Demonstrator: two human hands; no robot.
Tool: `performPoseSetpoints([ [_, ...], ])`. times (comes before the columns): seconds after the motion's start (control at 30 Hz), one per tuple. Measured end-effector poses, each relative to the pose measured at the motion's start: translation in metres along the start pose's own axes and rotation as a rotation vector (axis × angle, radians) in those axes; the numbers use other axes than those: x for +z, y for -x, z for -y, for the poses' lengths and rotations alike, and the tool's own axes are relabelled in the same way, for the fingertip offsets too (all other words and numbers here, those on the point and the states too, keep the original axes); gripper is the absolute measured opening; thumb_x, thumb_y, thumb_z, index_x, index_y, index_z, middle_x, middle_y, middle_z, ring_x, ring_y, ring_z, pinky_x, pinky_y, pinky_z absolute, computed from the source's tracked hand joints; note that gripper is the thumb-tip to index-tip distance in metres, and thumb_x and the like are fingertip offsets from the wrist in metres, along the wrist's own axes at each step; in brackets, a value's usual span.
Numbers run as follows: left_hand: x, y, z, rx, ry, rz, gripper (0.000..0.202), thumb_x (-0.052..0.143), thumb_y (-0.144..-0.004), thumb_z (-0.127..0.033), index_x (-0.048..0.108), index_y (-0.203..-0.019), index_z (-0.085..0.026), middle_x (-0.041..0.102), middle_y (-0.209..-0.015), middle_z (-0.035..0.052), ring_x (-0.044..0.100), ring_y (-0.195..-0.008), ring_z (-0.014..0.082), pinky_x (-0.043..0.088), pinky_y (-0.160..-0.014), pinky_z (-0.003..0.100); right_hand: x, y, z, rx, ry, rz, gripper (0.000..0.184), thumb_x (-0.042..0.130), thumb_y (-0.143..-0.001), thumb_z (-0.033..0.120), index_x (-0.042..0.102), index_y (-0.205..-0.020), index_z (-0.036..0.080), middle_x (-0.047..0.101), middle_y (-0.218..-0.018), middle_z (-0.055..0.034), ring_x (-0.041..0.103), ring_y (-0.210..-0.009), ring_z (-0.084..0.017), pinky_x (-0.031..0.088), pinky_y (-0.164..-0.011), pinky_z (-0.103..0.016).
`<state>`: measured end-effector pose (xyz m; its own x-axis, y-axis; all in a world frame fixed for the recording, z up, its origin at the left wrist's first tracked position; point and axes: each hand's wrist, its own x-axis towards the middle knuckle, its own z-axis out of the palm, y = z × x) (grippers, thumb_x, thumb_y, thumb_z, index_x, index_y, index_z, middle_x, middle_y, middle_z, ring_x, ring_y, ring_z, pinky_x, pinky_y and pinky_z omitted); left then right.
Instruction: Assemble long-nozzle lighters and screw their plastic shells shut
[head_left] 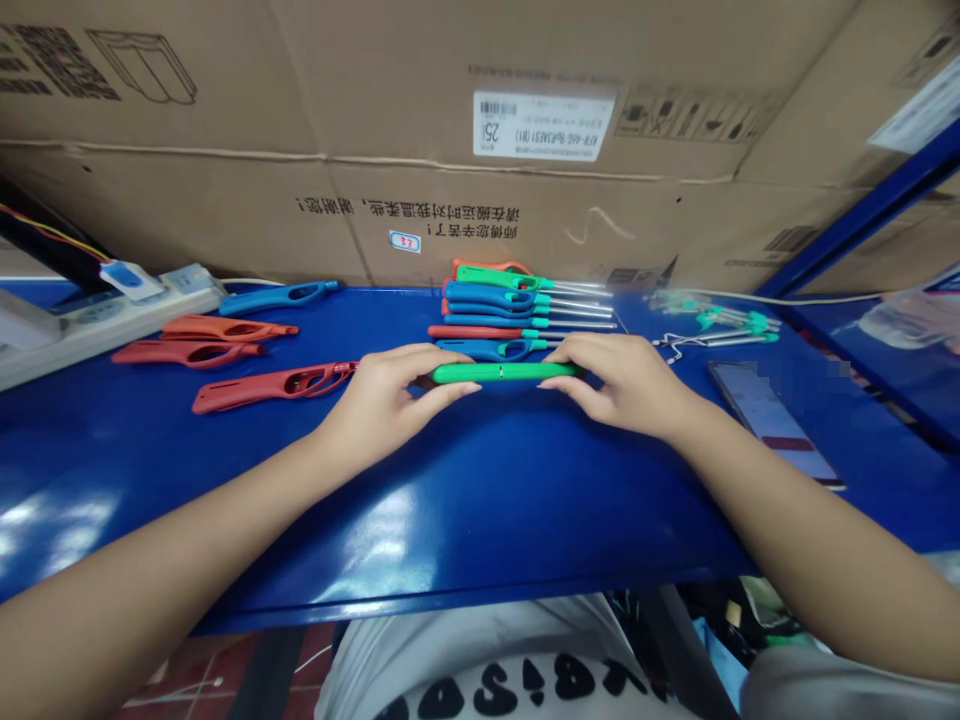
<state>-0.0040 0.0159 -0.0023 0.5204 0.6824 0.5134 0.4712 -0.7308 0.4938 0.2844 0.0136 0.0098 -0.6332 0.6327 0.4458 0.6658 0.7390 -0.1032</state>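
Both my hands grip one green lighter handle (504, 373), held level just above the blue table (480, 500). My left hand (390, 395) pinches its left end, thumb under and fingers over. My right hand (626, 380) closes on its right end the same way. Right behind it lies a row of several assembled lighters (517, 305) in blue, green and red, metal tubes pointing right.
Red handle shells (270, 385) and a blue one (277, 296) lie at left near a white power strip (97, 320). A phone (772, 420) rests at right, with metal-tube parts (720, 325) behind it. Large cardboard boxes (450, 140) wall the back.
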Motion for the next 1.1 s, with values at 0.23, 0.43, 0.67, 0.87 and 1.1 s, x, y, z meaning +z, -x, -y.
performPoseSetpoints([
  [0.23,-0.001,0.002,-0.009,-0.139,0.119,0.052,0.024,0.064,-0.095,-0.04,0.073,-0.097,-0.017,0.073,-0.081,0.0002,0.066,-0.067,0.0138,0.051,-0.063,0.024,-0.005,0.0,0.008,0.012,0.139,0.058,0.025,0.048,-0.101,0.033,0.066,-0.097,0.017,0.074,-0.089,-0.0068,0.069,-0.08,-0.022,0.043,-0.067,-0.03],
  [0.43,0.002,0.006,-0.012,0.058,-0.174,0.168,0.041,0.063,-0.096,-0.042,0.061,-0.128,-0.017,0.07,-0.114,0.0099,0.07,-0.096,0.0216,0.057,-0.082,0.033,-0.004,-0.002,0.019,0.171,-0.002,0.265,0.041,0.033,-0.105,0.037,0.057,-0.078,0.018,0.064,-0.073,-0.0042,0.059,-0.065,-0.018,0.037,-0.06,-0.031],
  [0.67,0.001,0.008,-0.009,0.134,-0.219,0.268,0.04,0.043,-0.105,-0.047,0.067,-0.114,-0.016,0.077,-0.103,0.0083,0.074,-0.087,0.0228,0.057,-0.077,0.033,0.001,-0.003,0.022,-0.102,-0.328,0.018,0.023,0.059,-0.098,0.03,0.061,-0.117,0.019,0.068,-0.114,-0.0096,0.064,-0.107,-0.02,0.051,-0.095,-0.034],
  [0.87,-0.002,0.007,-0.013,0.1,-0.242,0.294,0.045,0.039,-0.105,-0.051,0.068,-0.112,-0.018,0.077,-0.101,0.0076,0.075,-0.086,0.0235,0.056,-0.077,0.033,0.011,-0.001,0.027,-0.124,-0.296,-0.185,0.009,0.059,-0.096,0.018,0.064,-0.103,0.019,0.071,-0.097,-0.0078,0.066,-0.093,-0.019,0.054,-0.083,-0.033],
  [1.1,0.004,0.008,-0.029,-0.003,-0.307,0.445,0.032,0.043,-0.105,-0.04,0.063,-0.113,-0.016,0.071,-0.098,0.0079,0.072,-0.086,0.0256,0.056,-0.073,0.036,0.014,-0.003,0.041,-0.149,-0.187,-0.095,0.014,0.052,-0.1,0.022,0.064,-0.105,0.018,0.072,-0.098,-0.0093,0.065,-0.09,-0.02,0.054,-0.08,-0.033],
])
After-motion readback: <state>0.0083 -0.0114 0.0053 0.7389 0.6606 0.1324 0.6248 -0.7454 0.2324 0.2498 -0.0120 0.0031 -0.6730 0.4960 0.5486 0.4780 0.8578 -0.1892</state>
